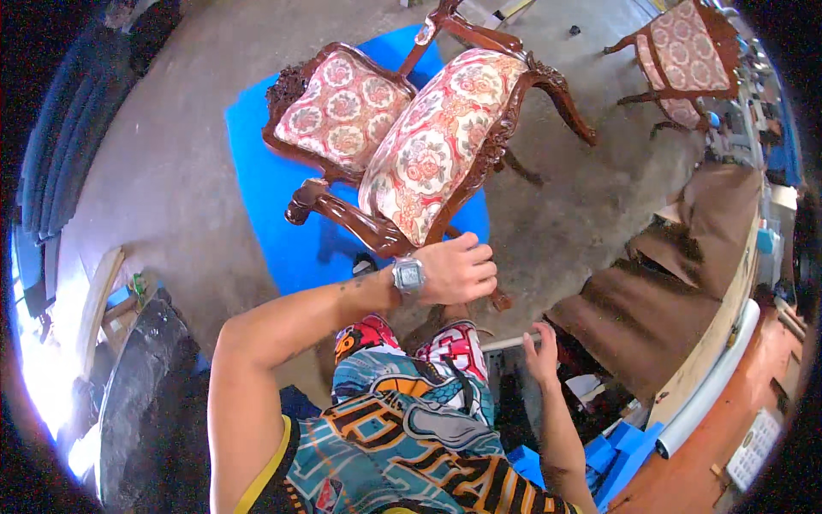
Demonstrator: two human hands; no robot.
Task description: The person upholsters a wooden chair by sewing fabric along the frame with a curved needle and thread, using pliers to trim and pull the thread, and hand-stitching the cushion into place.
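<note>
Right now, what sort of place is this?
Probably a furniture repair or upholstery workshop: a carved wooden armchair lies tipped on a blue sheet over a concrete floor, a matching chair stands nearby, and brown fabric drapes a bench.

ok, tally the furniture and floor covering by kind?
Carved wooden chairs with floral upholstery: 2, one tipped on the blue mat, one upright at the upper right
Blue floor mats: 1
Total: 3

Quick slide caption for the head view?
Left hand grips tipped carved floral armchair over blue mat; right hand hangs free.
</note>
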